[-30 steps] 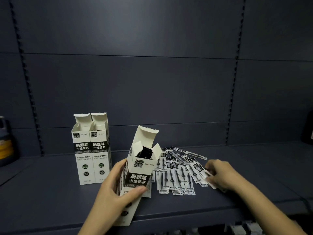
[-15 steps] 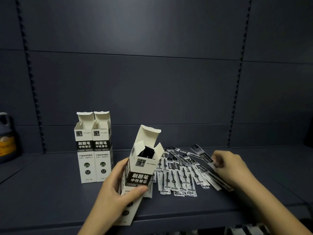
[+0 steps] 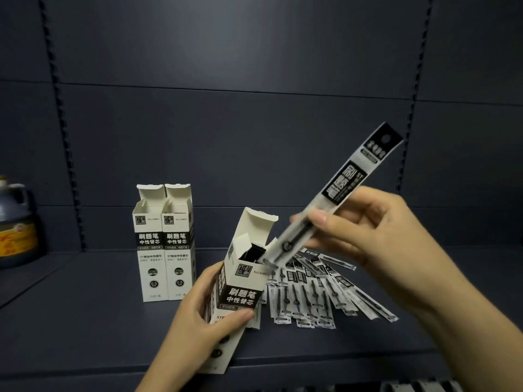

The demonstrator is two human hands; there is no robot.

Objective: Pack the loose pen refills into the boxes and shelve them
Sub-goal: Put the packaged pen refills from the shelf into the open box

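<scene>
Shelf (image 3: 85, 321): dark blue-grey metal, with a slotted back panel (image 3: 254, 137) behind it; everything sat on this.
Jug (image 3: 15, 222): dark, with a yellow-orange label, parked at the far left edge and well apart from the rest.
Standing boxes (image 3: 164, 250): two white-and-black refill boxes, upright and touching side by side, top flaps open (couldn't see inside them from this angle).
Held box (image 3: 240, 290): same kind, tilted with its open top leaning away to the right, dark contents visible in the mouth. Its lower end hung out past the front edge of the shelf.
Left hand (image 3: 195, 326): wrapped around the lower half of the held box, thumb pressed on the front face.
Right hand (image 3: 376, 239): fingers curled around one packaged refill, pinching it mid-length.
Held refill (image 3: 336, 193): slanted, black header end up and to the right, lower tip right at the mouth of the held box.
Loose refills (image 3: 314, 292): a fanned-out pile in clear sleeves, lying flat on the shelf just right of the held box.
</scene>
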